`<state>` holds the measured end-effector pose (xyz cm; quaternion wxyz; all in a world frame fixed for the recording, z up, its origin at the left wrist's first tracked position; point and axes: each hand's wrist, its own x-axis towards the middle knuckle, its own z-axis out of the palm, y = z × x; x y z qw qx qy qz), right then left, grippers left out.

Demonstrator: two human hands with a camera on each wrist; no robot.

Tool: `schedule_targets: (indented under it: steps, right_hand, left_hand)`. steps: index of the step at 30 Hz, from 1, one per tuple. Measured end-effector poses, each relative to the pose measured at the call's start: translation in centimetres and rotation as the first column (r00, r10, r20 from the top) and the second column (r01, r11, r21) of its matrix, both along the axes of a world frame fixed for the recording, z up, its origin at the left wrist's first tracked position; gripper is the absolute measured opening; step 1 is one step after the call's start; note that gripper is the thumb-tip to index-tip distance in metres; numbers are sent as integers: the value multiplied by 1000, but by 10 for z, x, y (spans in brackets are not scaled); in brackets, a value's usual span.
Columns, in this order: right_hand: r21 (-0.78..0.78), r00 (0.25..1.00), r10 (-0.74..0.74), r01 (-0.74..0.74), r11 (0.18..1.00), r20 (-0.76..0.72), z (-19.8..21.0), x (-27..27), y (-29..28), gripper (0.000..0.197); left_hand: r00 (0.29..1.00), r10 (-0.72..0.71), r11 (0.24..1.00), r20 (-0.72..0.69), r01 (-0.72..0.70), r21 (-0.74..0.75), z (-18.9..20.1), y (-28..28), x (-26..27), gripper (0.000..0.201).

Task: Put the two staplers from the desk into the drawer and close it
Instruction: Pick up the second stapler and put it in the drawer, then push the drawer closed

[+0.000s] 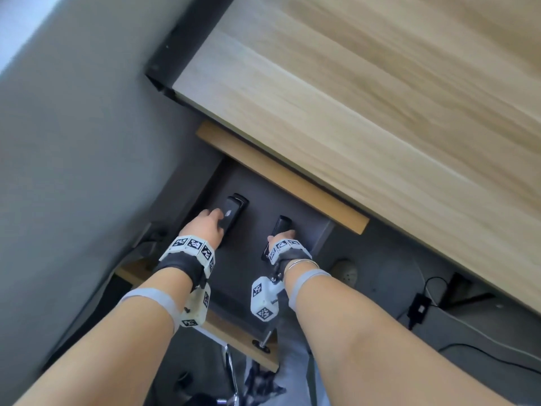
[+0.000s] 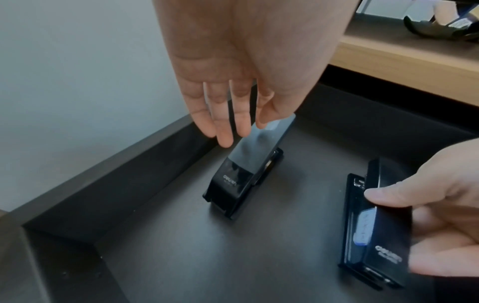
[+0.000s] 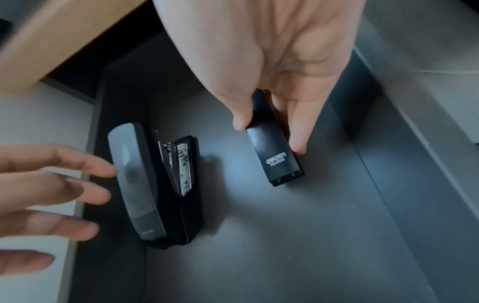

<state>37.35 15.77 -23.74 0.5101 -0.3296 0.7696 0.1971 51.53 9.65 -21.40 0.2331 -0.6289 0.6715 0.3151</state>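
Observation:
The dark drawer [image 1: 248,259] stands pulled out under the light wooden desk [image 1: 351,98]. Two black staplers are in it. The left stapler [image 1: 232,213] [image 2: 241,176] [image 3: 155,184] lies on the drawer floor. My left hand [image 1: 215,218] [image 2: 241,131] [image 3: 77,194] hovers right beside it with its fingers straight and spread; contact cannot be told. The right stapler [image 1: 280,227] [image 2: 383,246] [image 3: 279,162] is low over the drawer floor [image 3: 285,225]. My right hand [image 1: 282,240] [image 2: 396,231] [image 3: 269,135] pinches it between thumb and fingers.
The drawer's wooden front [image 1: 243,338] with a metal knob is close to my body. A grey wall [image 1: 73,142] runs along the left side. A power adapter and cables [image 1: 420,309] lie on the floor at the right. Chair legs [image 1: 231,373] show below.

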Motion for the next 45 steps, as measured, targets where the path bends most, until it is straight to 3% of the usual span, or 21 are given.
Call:
schedule_targets:
  steps: [1, 2, 3, 4, 5, 12, 15, 19, 22, 27, 30, 33, 37, 40, 44, 45]
  right_hand:
    - [-42, 998, -54, 54, 998, 16, -7, 0, 0, 47]
    - [-73, 967, -245, 250, 966, 73, -10, -1, 3, 48]
    - [-31, 866, -491, 496, 868, 99, -12, -3, -1, 50]
    - [30, 773, -621, 623, 782, 125, -10, -3, -2, 52]
    - [-3, 768, -624, 631, 776, 144, -8, -4, 0, 54]
    - [83, 894, -447, 444, 892, 23, 5, -21, -11, 52]
    - [-9, 940, -341, 341, 940, 11, 19, -34, -12, 44]
    - [-199, 998, -66, 64, 978, -5, 55, -41, -22, 36]
    - [-345, 992, 123, -128, 930, -37, 91, -51, -36, 33]
    - [-602, 959, 259, -274, 750, -114, 161, -67, -54, 28]
    - [-706, 961, 225, -271, 654, -160, 188, -85, -61, 26]
    - [-767, 969, 107, -242, 594, -224, 190, -120, -63, 24]
    - [-744, 915, -22, -313, 590, -403, 163, -178, -45, 36]
    - [-729, 882, -67, -341, 594, -467, 145, -200, -32, 48]
    - [-730, 854, -84, -383, 566, -513, 131, -204, -26, 53]
    - [-738, 847, -99, -391, 551, -523, 128, -204, -25, 53]
  left_hand:
    - [1000, -8, 1000, 3, 8, 3, -3, 0, 0, 38]
    - [1000, -13, 1000, 4, 13, 9, -5, 1, 1, 38]
    - [1000, -14, 1000, 3, 14, 14, -7, 1, 2, 38]
    - [1000, -12, 1000, 4, 11, 18, -9, 1, 3, 38]
    - [1000, -10, 1000, 6, 10, 19, -10, 1, 4, 38]
    - [1000, -19, 999, 10, 19, 35, -3, 1, 8, 32]
    - [1000, -13, 1000, 1, 13, -2, 11, 1, 5, 30]
    - [1000, -19, 1000, 8, 19, -9, 32, 6, 0, 30]
    - [999, -9, 1000, 33, 9, -3, 48, 12, 1, 30]
    - [995, 63, 998, 79, -63, -3, 75, 23, 7, 29]
    - [990, 98, 995, 102, -100, 14, 85, 32, 14, 28]
    - [977, 157, 986, 146, -163, 37, 92, 45, 22, 27]
    - [960, 206, 972, 187, -223, 72, 84, 64, 32, 28]
    - [934, 201, 961, 296, -247, 124, 74, 81, 38, 34]
    - [885, 103, 948, 455, -225, 223, 65, 105, 47, 37]
    - [872, 62, 939, 485, -216, 269, 61, 110, 49, 53]
